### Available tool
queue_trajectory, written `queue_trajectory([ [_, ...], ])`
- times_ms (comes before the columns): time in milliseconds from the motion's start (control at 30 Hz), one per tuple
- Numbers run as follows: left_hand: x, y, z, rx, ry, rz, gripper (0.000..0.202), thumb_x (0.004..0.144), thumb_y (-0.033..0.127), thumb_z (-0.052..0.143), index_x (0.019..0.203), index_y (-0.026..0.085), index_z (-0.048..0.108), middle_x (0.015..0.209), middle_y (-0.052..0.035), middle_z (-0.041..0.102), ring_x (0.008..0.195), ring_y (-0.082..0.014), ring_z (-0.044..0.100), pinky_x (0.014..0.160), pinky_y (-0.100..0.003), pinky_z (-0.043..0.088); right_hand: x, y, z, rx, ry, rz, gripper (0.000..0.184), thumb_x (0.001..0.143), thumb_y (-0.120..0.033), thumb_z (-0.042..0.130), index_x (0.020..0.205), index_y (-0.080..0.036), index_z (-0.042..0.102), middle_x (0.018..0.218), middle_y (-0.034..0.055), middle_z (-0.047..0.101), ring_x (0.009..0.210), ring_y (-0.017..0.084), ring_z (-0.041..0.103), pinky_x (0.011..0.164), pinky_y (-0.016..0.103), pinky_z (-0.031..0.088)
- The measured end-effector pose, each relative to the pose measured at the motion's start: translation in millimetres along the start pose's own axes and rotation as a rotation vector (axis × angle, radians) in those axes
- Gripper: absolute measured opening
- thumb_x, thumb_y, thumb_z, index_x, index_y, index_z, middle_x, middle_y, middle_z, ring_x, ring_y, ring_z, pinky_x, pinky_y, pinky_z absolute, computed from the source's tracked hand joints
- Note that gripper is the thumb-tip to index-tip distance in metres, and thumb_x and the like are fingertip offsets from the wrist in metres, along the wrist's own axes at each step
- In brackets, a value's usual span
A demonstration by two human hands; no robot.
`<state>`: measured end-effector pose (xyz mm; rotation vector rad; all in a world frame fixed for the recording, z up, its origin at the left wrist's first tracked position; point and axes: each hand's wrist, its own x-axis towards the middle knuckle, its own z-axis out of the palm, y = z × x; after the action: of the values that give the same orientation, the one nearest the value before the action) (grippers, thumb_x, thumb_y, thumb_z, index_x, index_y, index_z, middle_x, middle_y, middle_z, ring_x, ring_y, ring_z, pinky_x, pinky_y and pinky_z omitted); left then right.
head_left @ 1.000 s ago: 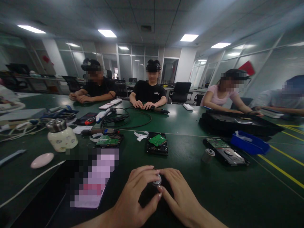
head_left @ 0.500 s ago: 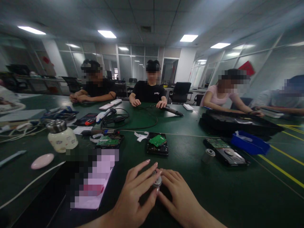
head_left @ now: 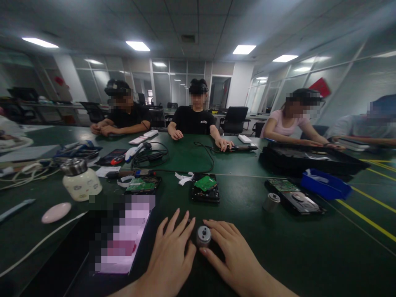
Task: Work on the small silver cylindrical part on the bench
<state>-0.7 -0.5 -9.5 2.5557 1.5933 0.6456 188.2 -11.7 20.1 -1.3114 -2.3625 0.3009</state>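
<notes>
Silver cylinder [head_left: 203, 236]: stood upright at the middle of the clock I used for all the places below. Its round top, with small dark holes, showed fully; half a second before, left fingers hid part of it.
Left hand [head_left: 173, 249]: had come off the cylinder and lay at 9 o'clock, just beside it, palm down, fingers spread.
Right hand [head_left: 233, 249]: stayed at 3 o'clock, thumb in front and fingers behind, pinching the cylinder.
Screwdriver [head_left: 246, 148]: at 1 o'clock, far across the green table [head_left: 309, 251]; it had moved toward 3 o'clock, along with the co-worker's hand [head_left: 224, 144] on it.
Second cylinder [head_left: 272, 202]: stood at 2 o'clock, in the same spot as before.
Hard drive [head_left: 206, 194]: sat at 12 o'clock with a green board [head_left: 205, 182] on top.
Black shirt [head_left: 194, 121]: had white letters at 12 o'clock, too fuzzy to read.
Screen [head_left: 131, 231]: glowed pink at 9 o'clock; blocky squares hid any words.
Bottle [head_left: 82, 183]: stood between 9 and 10 o'clock, cream with little pictures.
</notes>
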Motion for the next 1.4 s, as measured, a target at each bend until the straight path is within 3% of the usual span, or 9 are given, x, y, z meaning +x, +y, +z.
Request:
queue_trajectory([
  [133,-2,0,-3.0,-0.086,0.116,0.045,0.054,0.084,0.008,0.04,0.136,0.022,0.044,0.143,-0.0037,0.045,0.136,-0.0274,0.032,0.102,-0.054,0.037,1,0,0,-0.002,-0.009,0.01,0.029,0.088,-0.033,0.056,0.11,-0.017,0.062,0.128,0.0097,0.058,0.115,0.026,0.051,0.099,0.043,0.037],
  [267,-5,2,-11.2,-0.239,0.296,0.314,0.057,0.085,0.006,0.037,0.139,0.021,0.037,0.147,-0.0038,0.038,0.139,-0.0255,0.024,0.105,-0.048,0.035,0,0,0,-0.004,-0.023,0.006,0.028,0.088,-0.033,0.055,0.111,-0.017,0.061,0.126,0.0098,0.058,0.115,0.025,0.05,0.1,0.042,0.037],
  [333,-5,4,-14.0,-0.274,0.32,0.457,0.056,0.083,0.006,0.039,0.138,0.019,0.04,0.146,-0.0044,0.041,0.138,-0.0255,0.025,0.105,-0.044,0.036,0,1,1,-0.003,-0.024,-0.006,0.029,0.089,-0.032,0.055,0.113,-0.018,0.06,0.127,0.0098,0.058,0.116,0.024,0.05,0.1,0.041,0.036],
  [400,-5,6,-15.4,-0.275,0.303,0.511,0.055,0.081,0.005,0.041,0.135,0.018,0.043,0.143,-0.0047,0.044,0.138,-0.0253,0.026,0.104,-0.043,0.037,0,2,1,-0.001,-0.021,-0.018,0.03,0.089,-0.032,0.054,0.115,-0.018,0.059,0.127,0.0099,0.057,0.116,0.024,0.05,0.1,0.041,0.036],
  [933,-3,7,-14.6,-0.232,0.232,0.439,0.05,0.081,0.003,0.043,0.128,0.019,0.05,0.132,-0.0056,0.056,0.133,-0.0248,0.036,0.1,-0.044,0.042,0,0,0,-0.006,-0.004,-0.012,0.032,0.087,-0.029,0.056,0.117,-0.018,0.058,0.125,0.0101,0.059,0.114,0.024,0.051,0.099,0.041,0.038],
  [1100,-4,10,-17.2,-0.168,0.191,0.412,0.055,0.077,0.003,0.046,0.128,0.023,0.051,0.143,-0.0053,0.045,0.135,-0.0282,0.032,0.1,-0.048,0.04,0,0,0,0.003,0.017,-0.021,0.028,0.085,-0.026,0.056,0.112,-0.019,0.06,0.124,0.0095,0.059,0.113,0.024,0.052,0.098,0.041,0.039],
  [1400,-3,11,-18.6,-0.184,0.154,0.418,0.054,0.079,0.005,0.045,0.131,0.02,0.046,0.141,-0.003,0.047,0.136,-0.0241,0.029,0.103,-0.042,0.038,0,-1,-1,-0.003,-0.005,-0.009,0.033,0.088,-0.03,0.055,0.118,-0.018,0.058,0.125,0.0101,0.058,0.114,0.024,0.051,0.099,0.041,0.038],
])
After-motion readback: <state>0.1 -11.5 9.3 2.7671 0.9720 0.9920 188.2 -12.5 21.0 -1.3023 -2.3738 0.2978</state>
